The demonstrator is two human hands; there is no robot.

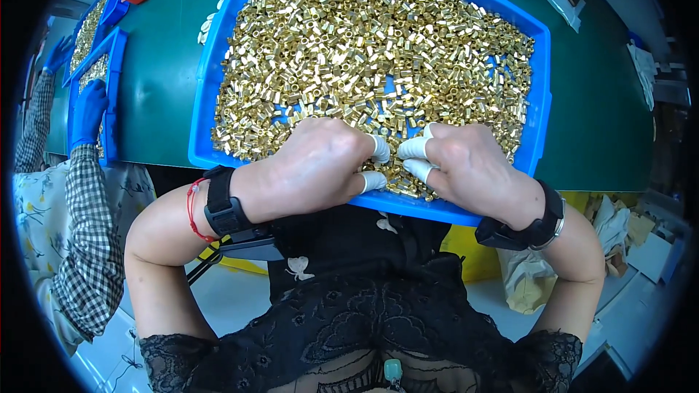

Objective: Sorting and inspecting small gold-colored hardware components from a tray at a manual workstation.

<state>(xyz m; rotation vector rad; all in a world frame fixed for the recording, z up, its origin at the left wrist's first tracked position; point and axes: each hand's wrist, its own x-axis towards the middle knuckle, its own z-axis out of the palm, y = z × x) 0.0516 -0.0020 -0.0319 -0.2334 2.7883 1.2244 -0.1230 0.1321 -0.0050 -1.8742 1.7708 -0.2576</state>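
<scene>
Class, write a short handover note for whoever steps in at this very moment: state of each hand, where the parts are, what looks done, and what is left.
Left hand: knuckles up over the near edge of the blue tray, white finger cots on the fingertips, which touch the small brass parts.
Right hand: mirrored beside it, cotted fingers meeting the left ones over the same spot; whether either pinches a part cannot be told.
Parts: heaped across the whole tray, on the green table.
Done: nothing visibly set apart.
Left: apparently the whole heap.
Nearby: a co-worker's blue-gloved hand at another tray, far left.
</scene>
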